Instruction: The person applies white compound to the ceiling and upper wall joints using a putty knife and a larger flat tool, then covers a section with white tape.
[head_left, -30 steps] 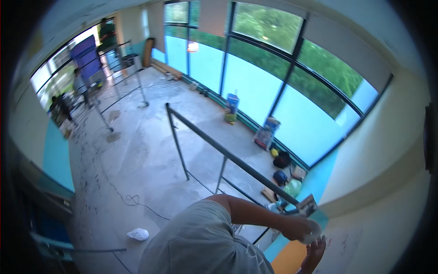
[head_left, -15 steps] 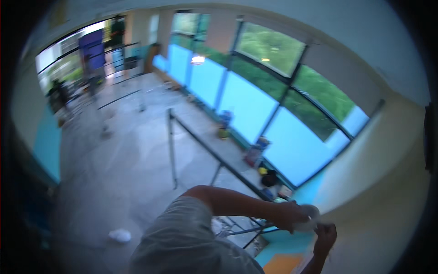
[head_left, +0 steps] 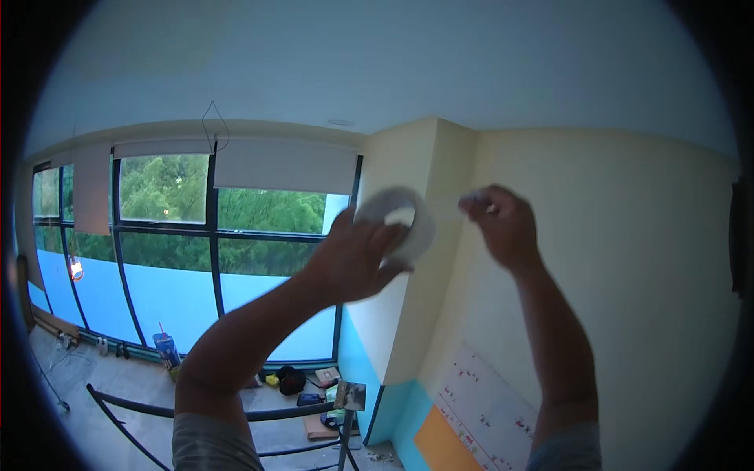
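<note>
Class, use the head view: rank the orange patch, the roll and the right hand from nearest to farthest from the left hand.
1. Roll: nearest, in the left hand itself.
2. Right hand: raised, to the right, apart from the roll.
3. Orange patch: farthest, low down, right of centre.

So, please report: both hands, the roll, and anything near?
Left hand gripping pale roll. Right hand pinched, apart from roll; whether holding anything, unclear. Dark rail below both hands.
</note>
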`<control>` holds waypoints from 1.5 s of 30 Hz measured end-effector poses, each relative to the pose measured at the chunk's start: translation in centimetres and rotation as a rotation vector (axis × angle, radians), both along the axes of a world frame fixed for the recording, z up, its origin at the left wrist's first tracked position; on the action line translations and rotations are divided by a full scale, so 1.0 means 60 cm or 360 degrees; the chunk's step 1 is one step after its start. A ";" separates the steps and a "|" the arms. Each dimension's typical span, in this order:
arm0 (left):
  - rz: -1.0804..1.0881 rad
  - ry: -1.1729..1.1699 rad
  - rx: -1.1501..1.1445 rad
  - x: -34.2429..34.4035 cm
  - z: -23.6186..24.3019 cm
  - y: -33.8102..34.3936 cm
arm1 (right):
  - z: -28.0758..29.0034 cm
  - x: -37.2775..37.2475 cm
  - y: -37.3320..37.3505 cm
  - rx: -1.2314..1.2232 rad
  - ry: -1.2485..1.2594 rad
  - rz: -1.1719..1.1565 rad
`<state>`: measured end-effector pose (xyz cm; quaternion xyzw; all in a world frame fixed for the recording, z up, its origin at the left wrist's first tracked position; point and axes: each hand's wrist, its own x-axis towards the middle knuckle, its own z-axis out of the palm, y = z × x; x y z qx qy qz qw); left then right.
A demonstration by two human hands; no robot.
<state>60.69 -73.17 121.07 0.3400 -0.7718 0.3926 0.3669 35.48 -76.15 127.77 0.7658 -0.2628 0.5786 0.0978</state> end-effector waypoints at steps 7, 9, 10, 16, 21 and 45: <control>0.0002 0.0134 -0.0394 -0.011 0.208 0.043 | 0.219 -0.007 0.064 -0.0432 -0.0130 -0.0091; 0.0131 0.0272 -0.0504 -0.013 0.254 0.052 | 0.262 -0.002 0.080 -0.0606 -0.0217 -0.0148; 0.0135 0.0273 -0.0505 -0.011 0.272 0.068 | 0.282 0.000 0.090 -0.0606 -0.0217 -0.0144; 0.0259 0.0139 -0.0875 0.023 0.354 0.149 | 0.355 0.014 0.138 -0.0714 -0.0377 0.0027; 0.0497 0.0176 -0.0986 0.016 0.385 0.218 | 0.399 0.007 0.138 -0.0713 -0.0422 0.0079; -0.0294 0.0838 -0.0651 0.015 0.428 0.089 | 0.462 0.080 0.224 -0.1865 -0.0202 -0.0971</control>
